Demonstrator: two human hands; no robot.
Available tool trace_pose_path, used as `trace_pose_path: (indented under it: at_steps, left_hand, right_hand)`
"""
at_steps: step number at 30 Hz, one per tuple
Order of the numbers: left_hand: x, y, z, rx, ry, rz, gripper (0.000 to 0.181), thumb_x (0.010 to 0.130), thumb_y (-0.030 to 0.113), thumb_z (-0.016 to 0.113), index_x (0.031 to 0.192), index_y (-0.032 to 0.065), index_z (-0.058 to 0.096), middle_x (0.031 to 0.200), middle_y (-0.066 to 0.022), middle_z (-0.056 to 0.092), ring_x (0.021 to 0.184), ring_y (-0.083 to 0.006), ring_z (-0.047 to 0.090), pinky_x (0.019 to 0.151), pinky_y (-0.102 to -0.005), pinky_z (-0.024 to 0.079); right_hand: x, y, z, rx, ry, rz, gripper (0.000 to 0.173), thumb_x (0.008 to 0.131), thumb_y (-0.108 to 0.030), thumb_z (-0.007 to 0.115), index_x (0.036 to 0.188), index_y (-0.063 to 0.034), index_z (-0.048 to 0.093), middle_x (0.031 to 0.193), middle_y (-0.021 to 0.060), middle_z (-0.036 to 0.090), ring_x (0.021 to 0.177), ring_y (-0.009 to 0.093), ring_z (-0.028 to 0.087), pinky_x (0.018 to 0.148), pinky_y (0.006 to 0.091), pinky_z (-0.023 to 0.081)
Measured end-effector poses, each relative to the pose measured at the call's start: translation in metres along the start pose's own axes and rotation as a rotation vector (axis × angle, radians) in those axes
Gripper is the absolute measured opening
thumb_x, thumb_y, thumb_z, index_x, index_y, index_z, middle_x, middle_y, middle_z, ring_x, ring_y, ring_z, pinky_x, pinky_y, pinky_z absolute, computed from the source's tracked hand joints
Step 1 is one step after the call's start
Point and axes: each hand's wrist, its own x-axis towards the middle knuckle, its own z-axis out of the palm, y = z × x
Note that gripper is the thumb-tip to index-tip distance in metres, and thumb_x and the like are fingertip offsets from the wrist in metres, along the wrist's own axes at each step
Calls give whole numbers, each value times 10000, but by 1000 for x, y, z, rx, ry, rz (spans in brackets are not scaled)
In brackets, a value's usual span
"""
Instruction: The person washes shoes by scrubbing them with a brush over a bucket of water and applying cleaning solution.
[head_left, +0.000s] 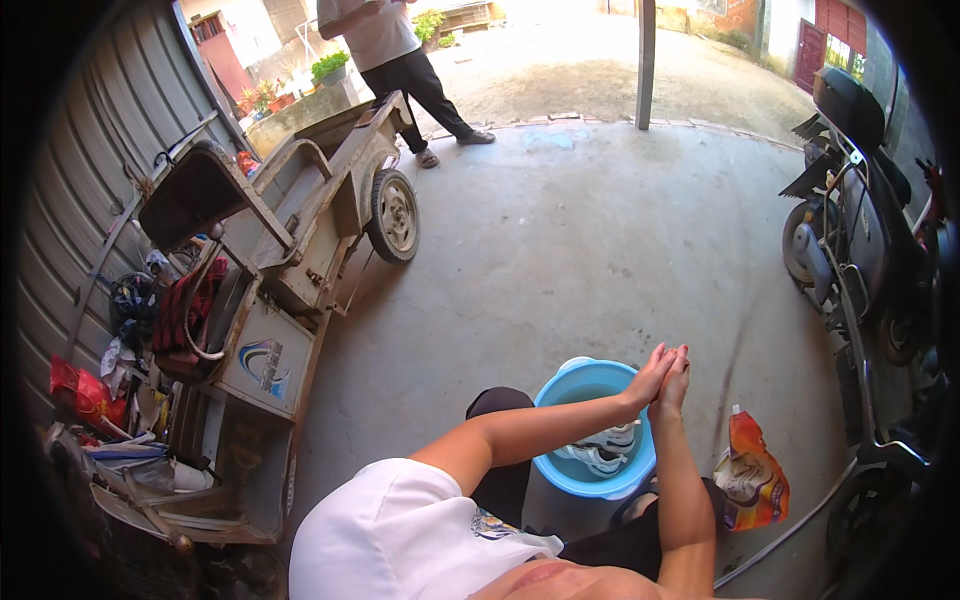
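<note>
My left hand (649, 376) and my right hand (672, 390) are pressed together, palm to palm, over the right rim of a blue plastic basin (550, 463). Their fingers look nearly straight and lie side by side. Anything between the palms is hidden. Water fills part of the basin, and white shoes (598, 452) sit in it, partly covered by my left forearm. On the floor to the right lies an orange spouted pouch (756, 476) with printing on it, apart from both hands.
A rusty cargo tricycle (300, 281) stands along the left, cluttered with bags and odds and ends. On the right is a dark electric scooter (862, 217). A person (382, 45) stands behind the tricycle. A metal post (645, 67) rises from the concrete floor's (570, 247) far edge.
</note>
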Motion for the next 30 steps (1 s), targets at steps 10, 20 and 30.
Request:
trace_pose_path:
  at_steps: [10,20,30]
  left_hand:
    - [19,3,-11,-338,69,-257,554,922,528,447,1273,102,487,1159,-75,568,1064,-175,524,928,-311,410]
    - [-2,-11,3,54,24,32,517,964,477,382,1337,122,434,1285,-89,510,1217,-208,453,1019,-302,344]
    - [20,10,-25,-538,54,-156,510,953,525,391,1178,88,527,1076,-35,549,975,-152,492,834,-266,413]
  right_hand:
    - [-65,-19,41,-176,146,-231,504,939,-547,418,1036,-67,535,979,52,568,938,167,540,825,308,438]
    - [-29,-10,9,-271,118,-323,500,975,-411,387,1312,-51,466,1306,106,481,1195,211,451,1001,316,356]
    - [-99,-32,69,-208,-129,-273,673,965,-536,356,1410,-32,331,1434,141,365,1329,239,340,1095,336,250]
